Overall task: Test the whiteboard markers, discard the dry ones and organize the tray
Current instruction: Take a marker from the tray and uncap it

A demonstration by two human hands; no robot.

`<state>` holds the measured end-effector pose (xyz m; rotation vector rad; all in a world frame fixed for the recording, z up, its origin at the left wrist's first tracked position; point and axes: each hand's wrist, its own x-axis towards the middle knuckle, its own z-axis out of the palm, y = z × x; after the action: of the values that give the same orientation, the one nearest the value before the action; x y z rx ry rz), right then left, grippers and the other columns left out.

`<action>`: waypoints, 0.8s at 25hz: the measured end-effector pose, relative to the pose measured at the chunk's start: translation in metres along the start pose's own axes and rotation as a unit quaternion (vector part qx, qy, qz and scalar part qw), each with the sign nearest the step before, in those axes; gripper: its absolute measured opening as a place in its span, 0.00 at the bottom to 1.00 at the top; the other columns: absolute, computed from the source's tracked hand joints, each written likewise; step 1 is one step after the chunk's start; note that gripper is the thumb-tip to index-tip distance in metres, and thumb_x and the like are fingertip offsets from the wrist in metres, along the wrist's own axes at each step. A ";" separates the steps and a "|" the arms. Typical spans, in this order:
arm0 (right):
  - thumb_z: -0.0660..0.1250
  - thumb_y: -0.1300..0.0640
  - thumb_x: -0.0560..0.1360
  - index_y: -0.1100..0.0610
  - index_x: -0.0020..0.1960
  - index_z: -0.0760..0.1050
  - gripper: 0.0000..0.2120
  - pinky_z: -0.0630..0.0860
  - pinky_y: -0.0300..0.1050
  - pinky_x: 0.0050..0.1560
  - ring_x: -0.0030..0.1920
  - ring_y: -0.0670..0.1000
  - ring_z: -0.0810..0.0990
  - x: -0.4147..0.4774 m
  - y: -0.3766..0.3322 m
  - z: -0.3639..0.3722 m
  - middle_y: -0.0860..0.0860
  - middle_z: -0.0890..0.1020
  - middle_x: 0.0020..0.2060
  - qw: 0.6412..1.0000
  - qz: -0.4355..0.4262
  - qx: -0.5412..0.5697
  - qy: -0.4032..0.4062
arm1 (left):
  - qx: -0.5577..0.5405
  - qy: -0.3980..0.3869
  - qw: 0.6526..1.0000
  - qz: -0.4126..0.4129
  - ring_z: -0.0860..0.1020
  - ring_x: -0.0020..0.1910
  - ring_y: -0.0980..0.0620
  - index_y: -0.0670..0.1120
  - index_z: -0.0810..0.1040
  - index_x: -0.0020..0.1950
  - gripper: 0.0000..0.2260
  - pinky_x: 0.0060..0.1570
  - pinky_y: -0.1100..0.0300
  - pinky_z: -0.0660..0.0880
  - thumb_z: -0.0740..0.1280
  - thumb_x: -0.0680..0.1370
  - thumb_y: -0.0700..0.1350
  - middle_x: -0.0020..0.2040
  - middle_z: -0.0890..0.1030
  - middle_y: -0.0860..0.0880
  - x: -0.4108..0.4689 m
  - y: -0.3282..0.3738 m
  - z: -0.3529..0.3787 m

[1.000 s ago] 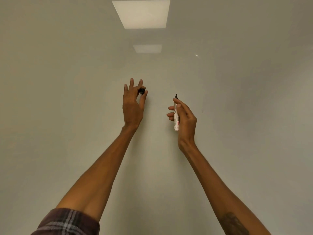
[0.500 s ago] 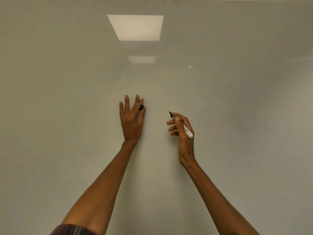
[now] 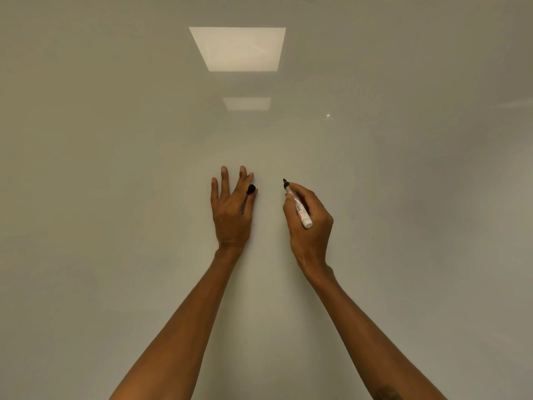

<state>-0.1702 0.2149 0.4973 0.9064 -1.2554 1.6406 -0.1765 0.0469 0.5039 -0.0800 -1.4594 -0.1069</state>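
- The marker is an uncapped white barrel with red and dark print too small to read; its black tip points up and left toward the whiteboard, roughly at the board's middle, and its blunt white end sticks out over the back of the hand.
- Whether the tip touches the surface cannot be told; no ink mark shows near it.
- The right hand pinches the marker near the tip between thumb and curled fingers; the fingertips themselves are hidden behind the barrel and knuckles.
- The left hand is raised just left of it, well clear of the marker, fingers spread and pointing up, palm toward the board; whether the palm rests on the board is unclear.
- A small black cap is pinched between the left thumb and forefinger; only its rounded end shows.
- Both forearms run off the bottom edge of the view.
- The board fills nearly the whole view; only a thin strip of its top edge shows, its other edges cut off.
- Two pale rectangular light reflections sit high on the board, with a tiny bright speck to their right.
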 end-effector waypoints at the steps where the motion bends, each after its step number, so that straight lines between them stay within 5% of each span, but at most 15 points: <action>1: 0.69 0.60 0.78 0.59 0.58 0.80 0.10 0.78 0.37 0.42 0.41 0.46 0.82 0.004 0.001 0.003 0.49 0.84 0.44 1.000 -0.017 -0.020 0.000 | -0.002 -0.002 1.000 -0.001 0.63 0.77 0.42 0.44 0.73 0.72 0.18 0.77 0.42 0.57 0.65 0.83 0.45 0.72 0.73 0.47 0.000 0.000 0.000; 13: 0.70 0.59 0.76 0.61 0.57 0.81 0.11 0.80 0.46 0.41 0.40 0.51 0.82 0.022 0.013 0.010 0.54 0.85 0.43 0.979 -0.128 -0.159 -0.028 | -0.012 -0.013 1.000 -0.007 0.62 0.77 0.43 0.44 0.74 0.72 0.16 0.77 0.43 0.57 0.63 0.84 0.44 0.73 0.73 0.47 -0.001 0.000 -0.003; 20: 0.71 0.59 0.74 0.59 0.51 0.82 0.07 0.78 0.50 0.33 0.33 0.50 0.78 -0.047 0.027 -0.014 0.52 0.83 0.36 0.971 -0.104 -0.210 -0.053 | -0.029 -0.010 0.999 -0.027 0.62 0.78 0.45 0.44 0.74 0.71 0.16 0.77 0.44 0.57 0.62 0.84 0.44 0.74 0.70 0.50 0.000 0.003 -0.004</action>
<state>-0.1789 0.2156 0.4417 0.8336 -1.4553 1.1169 -0.1719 0.0498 0.5033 -0.0900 -1.4781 -0.1932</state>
